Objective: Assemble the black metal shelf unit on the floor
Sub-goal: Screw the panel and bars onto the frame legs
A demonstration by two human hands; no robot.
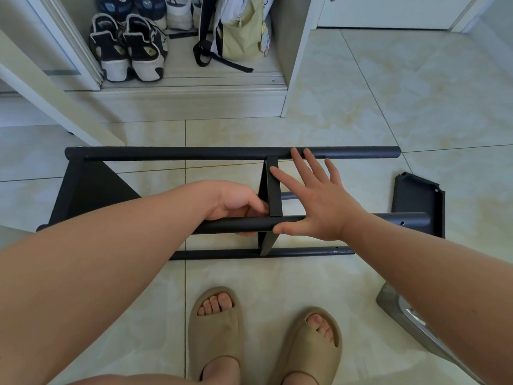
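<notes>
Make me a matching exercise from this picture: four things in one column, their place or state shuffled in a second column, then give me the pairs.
Things:
1. left hand
2. right hand
3. sneakers
4. slippers

Places or states:
A. inside the cabinet
B. being worn
C. fingers straight and spread
D. curled round the black tube

Pairs: 1-D, 2-C, 3-A, 4-B

Black metal shelf frame (266,187) on side on tiled floor; loose panel (419,207) at right end.
</notes>
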